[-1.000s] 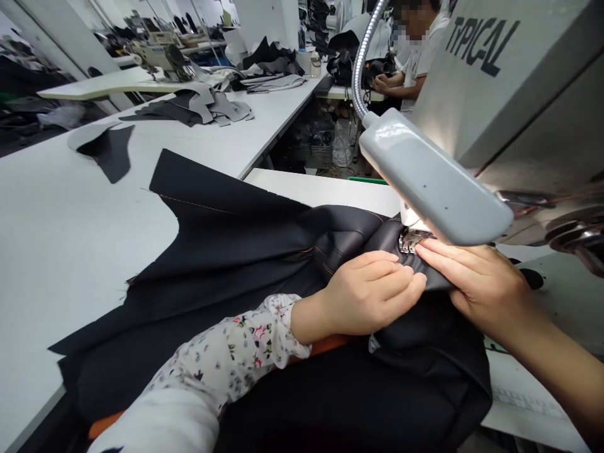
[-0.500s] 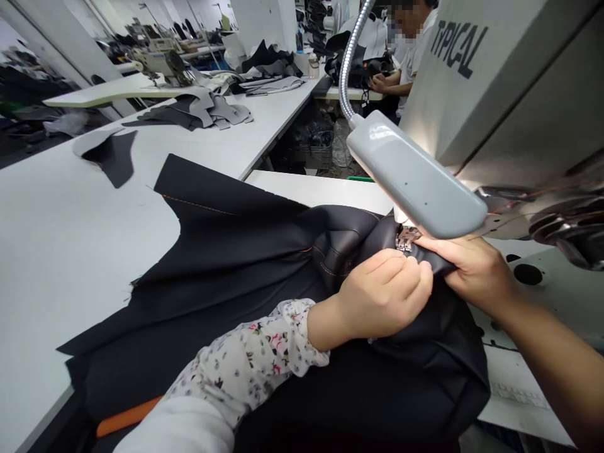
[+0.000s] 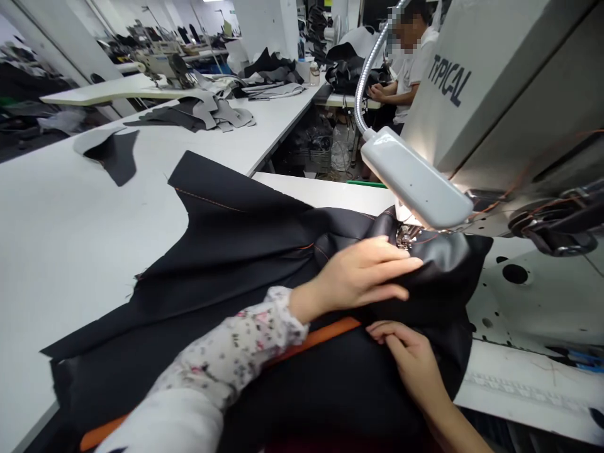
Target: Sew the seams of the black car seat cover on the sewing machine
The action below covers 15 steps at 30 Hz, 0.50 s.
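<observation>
A large black leather-like piece point(image 3: 226, 233) with orange stitching lies across the table and under the sewing machine's presser foot point(image 3: 406, 236). My left hand point(image 3: 361, 274) rests on it just left of the foot, its fingers stretched out and holding nothing. Lower down, my right hand point(image 3: 413, 355) is closed, with thumb and fingers pinching the black material beside the end of an orange strip point(image 3: 330, 336). The fingertips partly hide the pinched edge. My left forearm covers the middle of the strip.
The sewing machine head point(image 3: 476, 94) stands at right, with a lit lamp point(image 3: 415, 179) on a flexible neck. On the white table point(image 3: 94, 214) are a dark cut piece point(image 3: 120, 157) and grey pieces point(image 3: 202, 113). Another person point(image 3: 406, 78) sits working at the back.
My right hand has left the presser foot and come down toward me onto the material. My left hand has unfolded from a pinch to stretched fingers. More of the orange strip shows.
</observation>
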### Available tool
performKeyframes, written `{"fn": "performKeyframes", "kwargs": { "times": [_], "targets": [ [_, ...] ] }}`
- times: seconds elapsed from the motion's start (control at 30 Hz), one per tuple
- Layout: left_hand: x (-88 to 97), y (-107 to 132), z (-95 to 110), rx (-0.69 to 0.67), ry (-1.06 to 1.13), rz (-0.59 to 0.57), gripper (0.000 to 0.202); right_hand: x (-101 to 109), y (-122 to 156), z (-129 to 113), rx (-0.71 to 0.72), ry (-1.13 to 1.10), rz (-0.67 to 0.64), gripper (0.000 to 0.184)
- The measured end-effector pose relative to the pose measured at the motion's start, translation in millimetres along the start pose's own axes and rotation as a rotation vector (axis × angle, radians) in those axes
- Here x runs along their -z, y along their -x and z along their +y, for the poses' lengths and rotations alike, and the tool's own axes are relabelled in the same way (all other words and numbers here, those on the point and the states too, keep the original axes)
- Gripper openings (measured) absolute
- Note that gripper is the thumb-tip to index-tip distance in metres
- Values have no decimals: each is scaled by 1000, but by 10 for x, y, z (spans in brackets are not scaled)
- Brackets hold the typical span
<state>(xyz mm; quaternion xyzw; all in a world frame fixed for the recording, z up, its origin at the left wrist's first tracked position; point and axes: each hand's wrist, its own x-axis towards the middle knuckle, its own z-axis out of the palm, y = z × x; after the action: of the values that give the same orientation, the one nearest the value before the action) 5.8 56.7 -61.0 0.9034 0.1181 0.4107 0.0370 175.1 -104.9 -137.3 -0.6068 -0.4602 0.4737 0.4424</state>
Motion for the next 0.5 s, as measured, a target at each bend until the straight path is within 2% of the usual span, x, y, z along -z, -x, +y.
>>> {"fn": "performKeyframes", "kwargs": {
  "times": [0.07,0.1,0.13,0.17,0.2,0.27,0.3,0.4,0.5],
  "targets": [
    [215,189,-217,68,-16,-155,90,143,-104,165,-89,-37,124,22],
    [280,268,-315,114,-50,-257,104,195,-148,211,-112,-59,155,24],
    [306,327,-395,138,-101,-346,108,225,-191,233,-127,-87,167,27],
    [295,362,-452,146,-161,-421,99,234,-233,237,-141,-129,178,29],
    [255,377,-482,133,-218,-477,79,224,-275,225,-149,-182,194,29],
    [137,372,-458,91,-312,-518,32,169,-354,170,-136,-307,246,30],
    [86,369,-404,78,-339,-519,22,136,-386,133,-119,-371,273,31],
    [53,430,-78,39,-357,-498,24,61,-449,16,-74,-534,307,39],
    [157,572,414,-22,-345,-464,21,18,-502,-87,-85,-632,230,41]
  ]
}}
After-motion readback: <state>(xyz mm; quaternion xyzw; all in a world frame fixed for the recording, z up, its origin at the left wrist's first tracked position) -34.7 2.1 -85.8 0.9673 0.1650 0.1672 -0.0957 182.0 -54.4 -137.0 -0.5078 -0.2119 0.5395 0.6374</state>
